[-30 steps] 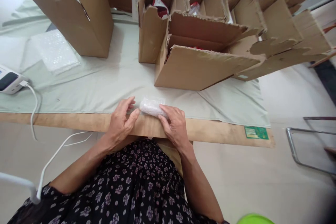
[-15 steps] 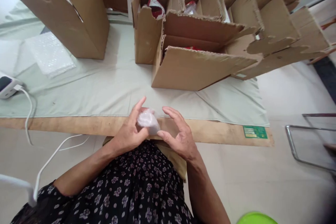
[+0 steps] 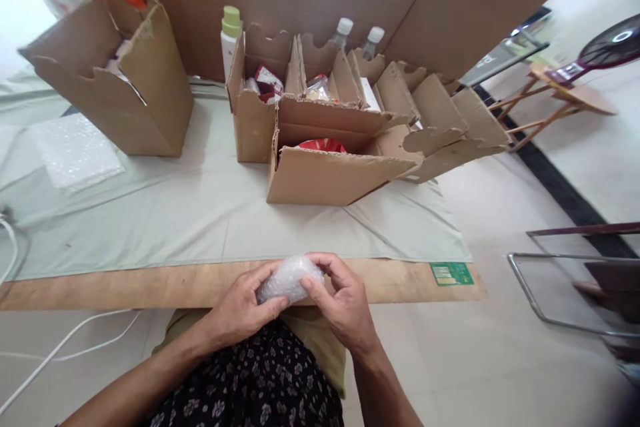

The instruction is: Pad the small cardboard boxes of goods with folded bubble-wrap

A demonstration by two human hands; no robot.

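Note:
A small rounded bundle of bubble wrap (image 3: 290,279) is held over the wooden front edge of the table. My left hand (image 3: 245,307) grips its left side, thumb along the near face and fingers behind. On the other side my right hand (image 3: 345,297) is closed around it, with the thumb pressed on its top right. Whatever the wrap may contain is hidden. Behind the hands stands an open cardboard box (image 3: 340,180) with a red packet (image 3: 324,145) inside.
Several cardboard compartments (image 3: 255,127) hold packets at the back. A tall carton (image 3: 150,100) and a flat bubble wrap sheet (image 3: 75,150) are at left. A green card (image 3: 451,273) lies on the table's right edge. White cables (image 3: 65,347) hang at lower left; a metal frame (image 3: 530,300) stands right.
My right hand, apart from the bundle's far side before, has closed on it; both hands now hold it. The view has tilted up, showing bottles and a fan at the back.

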